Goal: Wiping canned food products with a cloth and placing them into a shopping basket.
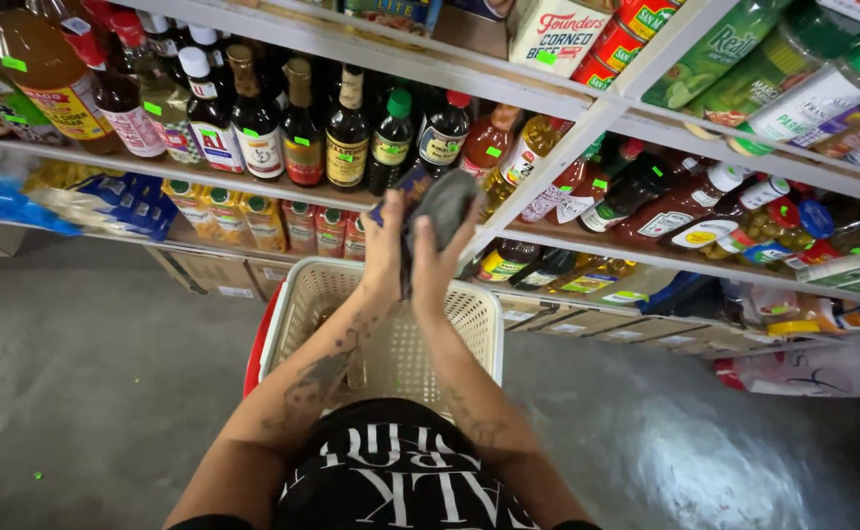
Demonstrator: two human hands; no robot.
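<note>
Both hands, left hand point(384, 247) and right hand point(437, 263), clasp a grey cloth point(446, 203) above an empty basket point(304, 294), before shelves of bottles point(347, 132).

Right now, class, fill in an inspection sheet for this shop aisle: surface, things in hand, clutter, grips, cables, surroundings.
Surface: grey concrete floor, glare patch at right.
Things in hand: grey cloth and a dark item, hard to identify.
Clutter: cardboard boxes under the shelves.
Grips: left hand and right hand pressed together around the cloth, above a cream basket.
Cables: nothing seen.
Surroundings: shelves of sauce bottles, cans.
</note>
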